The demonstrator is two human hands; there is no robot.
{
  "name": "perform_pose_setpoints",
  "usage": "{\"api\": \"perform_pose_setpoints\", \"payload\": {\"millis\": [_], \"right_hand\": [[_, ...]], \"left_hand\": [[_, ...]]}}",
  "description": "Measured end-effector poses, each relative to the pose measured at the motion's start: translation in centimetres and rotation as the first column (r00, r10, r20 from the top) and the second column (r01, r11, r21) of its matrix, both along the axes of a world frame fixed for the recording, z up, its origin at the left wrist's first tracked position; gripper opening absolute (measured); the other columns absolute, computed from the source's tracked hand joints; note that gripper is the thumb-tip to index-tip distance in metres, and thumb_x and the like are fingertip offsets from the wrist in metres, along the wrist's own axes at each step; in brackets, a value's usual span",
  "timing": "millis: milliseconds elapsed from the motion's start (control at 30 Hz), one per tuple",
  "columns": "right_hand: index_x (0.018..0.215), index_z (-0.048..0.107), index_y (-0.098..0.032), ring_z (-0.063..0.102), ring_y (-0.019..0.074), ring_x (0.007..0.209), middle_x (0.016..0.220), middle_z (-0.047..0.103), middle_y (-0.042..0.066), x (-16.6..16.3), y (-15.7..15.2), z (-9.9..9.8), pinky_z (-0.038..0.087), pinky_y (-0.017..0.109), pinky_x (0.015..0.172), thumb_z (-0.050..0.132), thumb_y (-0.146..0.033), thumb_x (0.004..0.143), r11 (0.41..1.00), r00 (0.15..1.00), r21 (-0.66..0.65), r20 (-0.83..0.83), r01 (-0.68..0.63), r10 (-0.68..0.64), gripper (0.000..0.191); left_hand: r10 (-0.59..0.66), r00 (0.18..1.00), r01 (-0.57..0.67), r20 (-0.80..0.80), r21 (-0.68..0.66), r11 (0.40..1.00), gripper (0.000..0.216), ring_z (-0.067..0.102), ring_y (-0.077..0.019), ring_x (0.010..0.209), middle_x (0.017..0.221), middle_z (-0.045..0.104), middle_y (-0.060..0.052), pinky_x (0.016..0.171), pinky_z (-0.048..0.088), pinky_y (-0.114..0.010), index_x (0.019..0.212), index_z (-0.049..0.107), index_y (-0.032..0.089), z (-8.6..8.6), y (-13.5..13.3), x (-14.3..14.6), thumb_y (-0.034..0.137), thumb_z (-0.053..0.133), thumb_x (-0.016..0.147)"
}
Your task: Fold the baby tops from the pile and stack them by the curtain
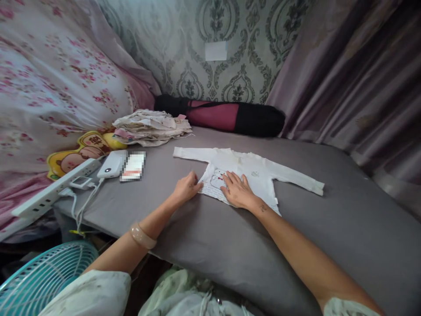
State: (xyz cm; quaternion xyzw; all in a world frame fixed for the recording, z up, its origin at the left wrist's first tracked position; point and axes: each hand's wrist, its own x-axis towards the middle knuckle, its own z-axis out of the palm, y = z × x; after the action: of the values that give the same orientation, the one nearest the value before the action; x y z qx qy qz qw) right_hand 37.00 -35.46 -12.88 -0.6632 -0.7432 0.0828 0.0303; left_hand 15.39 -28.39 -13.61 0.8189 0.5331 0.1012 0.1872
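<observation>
A small white long-sleeved baby top [253, 169] lies spread flat on the grey bed sheet [329, 228], sleeves out to both sides, with a small cartoon print near its hem. My right hand [237, 189] lies flat on the lower part of the top, fingers stretched out. My left hand [187, 186] has its fingers curled at the left bottom corner of the garment, pinching the hem.
A pile of folded baby clothes [151, 126] sits at the back left. A white power bank [112, 164], a phone [133, 166] and a power strip [55, 188] lie at the left edge. A black-and-red bag [226, 115] lies against the wall. A teal fan [42, 276] stands below.
</observation>
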Motion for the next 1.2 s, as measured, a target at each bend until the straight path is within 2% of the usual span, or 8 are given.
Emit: {"api": "perform_pose_setpoints", "payload": {"millis": [67,133,267,400,567,933,1067,1200], "right_hand": [[0.136,0.048,-0.013,0.035,0.0285,0.136,0.146,0.043,0.016,-0.6,0.8,0.5,0.005,0.054,0.115,0.028,-0.036,0.098,0.999,1.0,0.051,0.015,0.002,-0.003,0.049],[0.13,0.052,-0.011,0.039,0.0278,0.133,0.141,0.048,0.017,-1.4,1.9,0.6,0.005,0.052,0.115,0.026,-0.03,0.098,0.995,1.0,0.099,0.017,0.011,-0.013,0.046],[0.145,0.033,-0.005,0.02,0.0277,0.144,0.155,0.028,0.017,-3.8,4.6,-0.1,0.008,0.048,0.116,0.025,-0.029,0.097,0.998,0.999,0.059,-0.011,0.039,-0.038,0.055],[0.149,0.025,-0.002,0.016,0.0289,0.145,0.157,0.02,0.018,-5.5,6.3,-1.2,0.009,0.048,0.116,0.023,-0.037,0.097,0.996,0.995,0.005,-0.038,0.088,-0.088,0.062],[0.15,0.023,-0.003,0.014,0.0307,0.145,0.158,0.018,0.017,-6.1,6.7,-2.3,0.008,0.051,0.115,0.022,-0.04,0.096,0.988,0.991,0.076,-0.042,0.134,-0.131,0.065],[0.151,0.021,-0.008,0.011,0.0301,0.146,0.159,0.016,0.015,-6.9,6.5,-2.1,0.005,0.054,0.115,0.024,-0.043,0.096,0.978,0.978,0.052,-0.061,0.204,-0.2,0.066],[0.151,0.02,-0.004,0.01,0.0302,0.146,0.158,0.015,0.018,-8.6,5.4,-2.1,0.005,0.053,0.115,0.026,-0.037,0.096,0.955,0.953,0.052,-0.102,0.292,-0.286,0.065],[0.149,0.019,0.002,0.009,0.0319,0.146,0.158,0.013,0.021,-10.7,3.3,-1.9,0.004,0.052,0.115,0.025,-0.037,0.096,0.963,0.955,0.046,-0.146,0.267,-0.258,0.066]], "left_hand": [[-0.057,0.998,0.058,-0.01,0.076,0.995,0.043,0.063,-0.0225,0.088,0.091,0.068,-0.006,0.077,0.045,-0.031,0.13,0.045,0.017,-0.1,-0.7,-0.2,0.032,0.047,0.09],[-0.137,0.989,0.145,-0.056,0.158,0.977,0.047,0.063,-0.0229,0.091,0.094,0.066,-0.007,0.08,0.044,-0.033,0.139,0.039,0.021,-0.1,-1.5,-0.3,0.027,0.042,0.093],[-0.203,0.968,0.23,-0.146,0.204,0.951,0.041,0.06,-0.022,0.087,0.092,0.062,-0.009,0.079,0.044,-0.033,0.134,0.051,0.024,-0.3,-2.4,-0.6,0.025,0.033,0.097],[-0.183,0.978,0.203,-0.099,0.246,0.948,0.039,0.058,-0.0212,0.086,0.091,0.06,-0.008,0.08,0.044,-0.033,0.128,0.057,0.024,-1.4,-2.3,-1.1,0.029,0.033,0.098],[-0.16,0.986,0.142,0.038,0.29,0.946,0.034,0.058,-0.0198,0.084,0.088,0.061,-0.007,0.079,0.043,-0.031,0.119,0.063,0.023,-2.7,-2.3,-1.3,0.03,0.038,0.096],[-0.068,0.987,0.03,0.149,0.242,0.97,0.026,0.057,-0.0198,0.081,0.08,0.061,-0.006,0.08,0.044,-0.032,0.1,0.069,0.02,-1.5,-2.9,-1.1,0.023,0.048,0.086],[-0.043,0.981,-0.004,0.187,0.243,0.97,0.027,0.058,-0.0201,0.083,0.081,0.062,-0.006,0.082,0.046,-0.032,0.1,0.067,0.019,-1.9,-2.6,-1.3,0.019,0.045,0.084],[-0.002,0.954,-0.079,0.3,0.258,0.963,0.028,0.06,-0.021,0.088,0.089,0.065,-0.009,0.085,0.047,-0.035,0.099,0.063,0.018,-2.5,-2.2,-1.6,0.017,0.039,0.085]]}}
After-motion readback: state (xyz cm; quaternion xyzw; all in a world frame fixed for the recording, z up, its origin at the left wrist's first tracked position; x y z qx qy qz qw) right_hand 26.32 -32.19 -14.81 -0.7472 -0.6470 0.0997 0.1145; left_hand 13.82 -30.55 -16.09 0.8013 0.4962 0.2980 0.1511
